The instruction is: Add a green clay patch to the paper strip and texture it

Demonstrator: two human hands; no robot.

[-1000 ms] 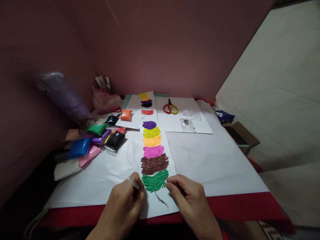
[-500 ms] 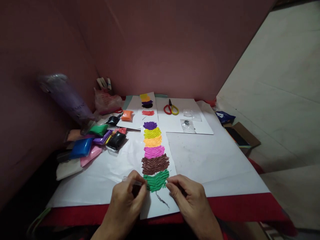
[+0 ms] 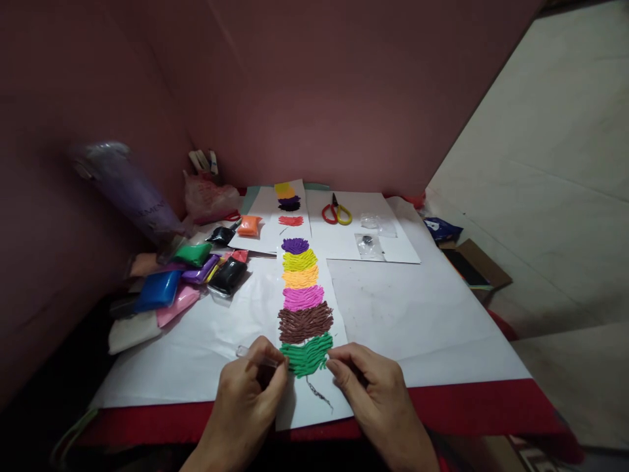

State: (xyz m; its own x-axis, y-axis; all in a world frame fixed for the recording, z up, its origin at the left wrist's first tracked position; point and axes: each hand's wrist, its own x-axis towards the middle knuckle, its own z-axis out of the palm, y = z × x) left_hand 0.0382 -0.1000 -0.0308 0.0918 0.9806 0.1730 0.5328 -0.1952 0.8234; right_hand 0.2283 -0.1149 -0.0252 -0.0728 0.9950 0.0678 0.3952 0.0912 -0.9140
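Note:
A narrow white paper strip [image 3: 295, 410] carries stacked bands of rolled clay strands: purple, yellow, orange, pink, brown [image 3: 305, 321] and, nearest me, green [image 3: 307, 355]. A dark drawn line runs down the paper below the green band. My left hand [image 3: 248, 393] is closed around a clear plastic stick [image 3: 242, 351], its fingertips by the green band's left edge. At the right edge of that band my right hand [image 3: 373, 387] is pinched, thumb against index finger. A small pale spot shows at its fingertips, too small to name.
Packets of coloured clay [image 3: 160, 290] pile up on the left. Behind the strip lie another paper with clay bands [image 3: 307, 210], red-and-yellow-handled scissors [image 3: 337, 212] and small clear bags [image 3: 368, 246]. A purple tube-shaped package [image 3: 132, 190] leans against the left wall.
Both hands stay almost where they were. The clear stick in my left hand has shifted slightly and shows a little more to the left. The view has tilted very slightly.

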